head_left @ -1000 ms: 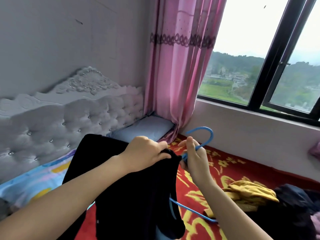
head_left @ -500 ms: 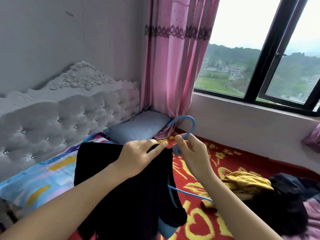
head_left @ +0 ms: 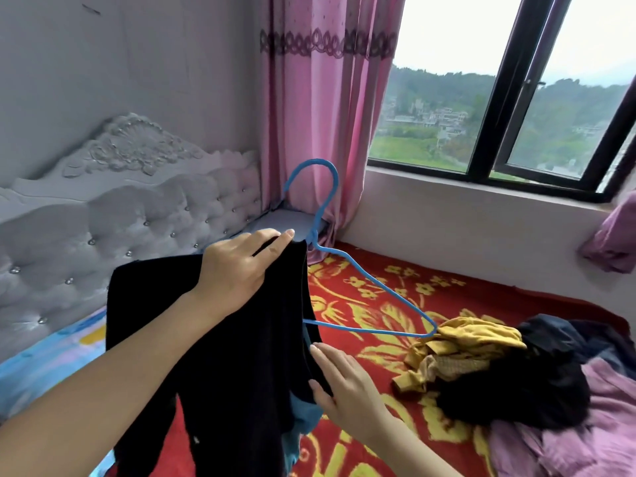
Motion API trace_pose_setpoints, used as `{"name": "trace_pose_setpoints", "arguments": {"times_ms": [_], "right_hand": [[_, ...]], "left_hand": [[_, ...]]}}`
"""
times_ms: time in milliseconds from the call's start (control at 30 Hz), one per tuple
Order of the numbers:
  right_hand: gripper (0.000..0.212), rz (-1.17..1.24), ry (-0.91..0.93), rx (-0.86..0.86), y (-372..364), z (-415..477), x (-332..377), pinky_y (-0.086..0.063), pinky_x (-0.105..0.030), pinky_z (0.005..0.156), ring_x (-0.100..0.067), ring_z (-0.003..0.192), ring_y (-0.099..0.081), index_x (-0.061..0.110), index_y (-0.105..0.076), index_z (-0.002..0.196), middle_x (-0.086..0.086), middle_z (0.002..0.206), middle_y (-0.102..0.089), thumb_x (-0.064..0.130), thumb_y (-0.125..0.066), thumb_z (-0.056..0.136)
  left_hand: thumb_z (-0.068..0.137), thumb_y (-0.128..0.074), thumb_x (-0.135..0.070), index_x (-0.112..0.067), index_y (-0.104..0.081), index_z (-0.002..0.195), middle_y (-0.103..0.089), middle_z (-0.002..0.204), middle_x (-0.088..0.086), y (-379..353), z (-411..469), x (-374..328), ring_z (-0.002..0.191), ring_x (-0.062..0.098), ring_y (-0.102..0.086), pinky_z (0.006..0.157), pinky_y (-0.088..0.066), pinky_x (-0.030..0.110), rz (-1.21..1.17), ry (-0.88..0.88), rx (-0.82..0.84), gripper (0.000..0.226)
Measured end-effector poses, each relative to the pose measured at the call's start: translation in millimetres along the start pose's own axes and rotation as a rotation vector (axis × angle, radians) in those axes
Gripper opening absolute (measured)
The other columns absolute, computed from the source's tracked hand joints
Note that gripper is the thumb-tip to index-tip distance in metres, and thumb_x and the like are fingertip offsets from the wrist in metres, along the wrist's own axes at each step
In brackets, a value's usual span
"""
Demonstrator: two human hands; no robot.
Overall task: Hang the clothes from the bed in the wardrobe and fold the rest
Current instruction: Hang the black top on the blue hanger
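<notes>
Moved since a second ago: right hand [head_left: 344, 383], off the hook's neck and down to the garment's lower right edge.

Item 1: black garment [head_left: 223, 339], held up over the bed [head_left: 447, 294], draped on the left half of item 2.
Item 2: blue wire hanger [head_left: 312, 236], hook upright, right shoulder bare and pointing at the clothes pile.
Left hand [head_left: 241, 266]: fingers [head_left: 275, 241] curled over the garment's top beside the hanger's neck, gripping the cloth.
Right hand: fingers [head_left: 327, 359] straight and loose, touching the garment's edge, holding nothing.
Item 3: yellow garment [head_left: 461, 342], crumpled on the red blanket, touching dark clothes [head_left: 516, 390] and purple cloth [head_left: 568, 435].
Surroundings: tufted headboard [head_left: 137, 218], pink curtain [head_left: 320, 98], window [head_left: 499, 98].
</notes>
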State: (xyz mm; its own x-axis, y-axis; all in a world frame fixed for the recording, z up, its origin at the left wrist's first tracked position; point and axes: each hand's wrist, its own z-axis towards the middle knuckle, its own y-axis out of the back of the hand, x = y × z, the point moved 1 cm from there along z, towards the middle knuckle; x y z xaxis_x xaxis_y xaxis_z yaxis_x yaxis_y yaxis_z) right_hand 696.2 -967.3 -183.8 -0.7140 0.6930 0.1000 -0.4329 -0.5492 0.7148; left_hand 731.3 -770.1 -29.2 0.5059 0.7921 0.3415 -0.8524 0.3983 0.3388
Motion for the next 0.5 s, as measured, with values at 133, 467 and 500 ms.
{"name": "trace_pose_setpoints", "arguments": {"times_ms": [133, 467, 500], "right_hand": [[0.065, -0.179, -0.073, 0.226, -0.4, -7.7, -10.3, -0.039, -0.011, 0.062, 0.002, 0.068, -0.060, 0.014, -0.066, 0.114, 0.019, 0.085, -0.068, 0.035, -0.082, 0.054], [0.051, -0.277, 0.047, -0.046, 109.8, -16.5, -78.5, -0.031, -0.027, 0.070, -0.013, 0.080, -0.053, 0.009, -0.068, 0.068, 0.001, 0.068, -0.064, 0.036, -0.037, 0.098], [0.053, -0.300, 0.092, -0.025, 123.5, -13.8, -78.9, -0.032, -0.027, 0.072, -0.012, 0.083, -0.051, 0.009, -0.068, 0.070, 0.002, 0.068, -0.065, 0.037, -0.034, 0.099]], "left_hand": [[0.083, -0.055, -0.005, -0.005, -0.070, 0.107, -0.072, 0.088, 0.011, 4.5, -1.4, 8.4, 0.057, 0.024, -0.066, 0.039, -0.048, 0.029, -0.025, 0.113, -0.030, 0.029], [0.087, -0.043, 0.000, -0.017, -0.052, 0.115, -0.070, 0.098, 0.017, 20.4, -67.0, 53.0, 0.076, 0.033, -0.069, 0.059, -0.055, 0.040, -0.117, 0.198, 0.070, 0.034], [0.088, -0.042, -0.001, -0.016, -0.051, 0.115, -0.070, 0.097, 0.019, 18.7, -72.9, 53.5, 0.077, 0.035, -0.068, 0.060, -0.054, 0.042, -0.134, 0.206, 0.080, 0.033]]}}
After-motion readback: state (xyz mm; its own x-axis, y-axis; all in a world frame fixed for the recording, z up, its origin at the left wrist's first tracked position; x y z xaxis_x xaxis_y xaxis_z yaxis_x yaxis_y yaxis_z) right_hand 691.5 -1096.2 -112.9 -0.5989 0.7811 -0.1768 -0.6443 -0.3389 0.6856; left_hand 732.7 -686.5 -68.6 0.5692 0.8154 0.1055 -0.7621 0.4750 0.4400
